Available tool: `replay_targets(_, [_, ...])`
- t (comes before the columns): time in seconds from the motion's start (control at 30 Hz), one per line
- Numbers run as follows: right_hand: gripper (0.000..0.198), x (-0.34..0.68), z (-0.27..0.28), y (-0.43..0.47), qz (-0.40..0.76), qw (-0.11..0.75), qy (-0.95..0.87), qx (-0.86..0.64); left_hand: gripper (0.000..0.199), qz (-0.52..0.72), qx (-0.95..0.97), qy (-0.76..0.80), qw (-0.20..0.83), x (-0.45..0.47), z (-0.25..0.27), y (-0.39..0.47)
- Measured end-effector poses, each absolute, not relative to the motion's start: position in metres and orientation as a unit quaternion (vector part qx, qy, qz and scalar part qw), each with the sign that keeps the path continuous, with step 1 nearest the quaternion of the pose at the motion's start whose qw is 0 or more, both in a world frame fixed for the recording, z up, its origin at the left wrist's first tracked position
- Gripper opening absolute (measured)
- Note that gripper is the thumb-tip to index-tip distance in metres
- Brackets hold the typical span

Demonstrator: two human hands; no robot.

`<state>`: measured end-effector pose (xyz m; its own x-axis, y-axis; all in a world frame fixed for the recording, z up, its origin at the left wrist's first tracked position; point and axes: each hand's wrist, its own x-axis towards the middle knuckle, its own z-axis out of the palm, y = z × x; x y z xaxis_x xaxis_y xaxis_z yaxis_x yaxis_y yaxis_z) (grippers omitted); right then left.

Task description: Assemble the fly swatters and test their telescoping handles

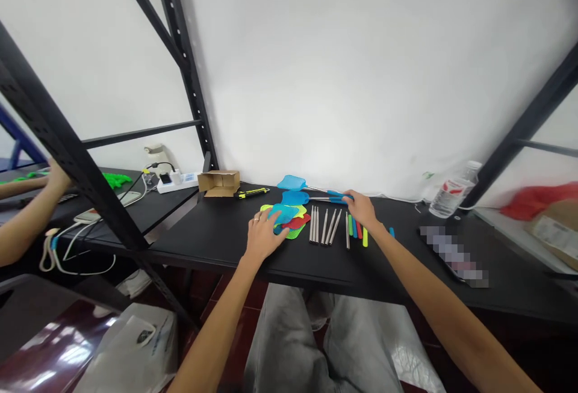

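Observation:
My left hand [262, 233] rests at the left of a loose pile of fly swatter heads, its fingers spread and touching them. In the pile are a blue head [289, 212] on top, with a red head [298, 222] and green and yellow ones under it. My right hand [362, 207] is closed around the blue handle end of a fly swatter [295, 198], which lies across the table. Behind it lies a second blue fly swatter [291, 183]. Several metal rods [325, 227] stand in a row between my hands, beside short coloured handles [365, 236] in green, blue, red and yellow.
An open cardboard box [219, 183] and a yellow-black utility knife [253, 192] lie at the back left. To the right are a water bottle [454, 191] and a phone [451, 254]. Another person's arm [27, 218] reaches over the left table, near a power strip [178, 182].

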<state>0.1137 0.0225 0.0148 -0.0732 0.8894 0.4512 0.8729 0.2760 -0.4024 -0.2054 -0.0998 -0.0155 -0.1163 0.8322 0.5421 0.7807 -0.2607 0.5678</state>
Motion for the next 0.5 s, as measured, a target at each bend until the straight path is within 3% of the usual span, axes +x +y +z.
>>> replay_targets(0.13, [0.033, 0.111, 0.011, 0.063, 0.017, 0.29, -0.734, -0.615, 0.05, 0.315, 0.717, 0.621, -0.022, -0.207, -0.035, -0.104])
replay_targets(0.5, [0.033, 0.104, -0.008, 0.091, 0.018, 0.156, -0.751, -0.641, 0.032, 0.304, 0.721, 0.616, -0.096, -0.194, -0.029, -0.117])
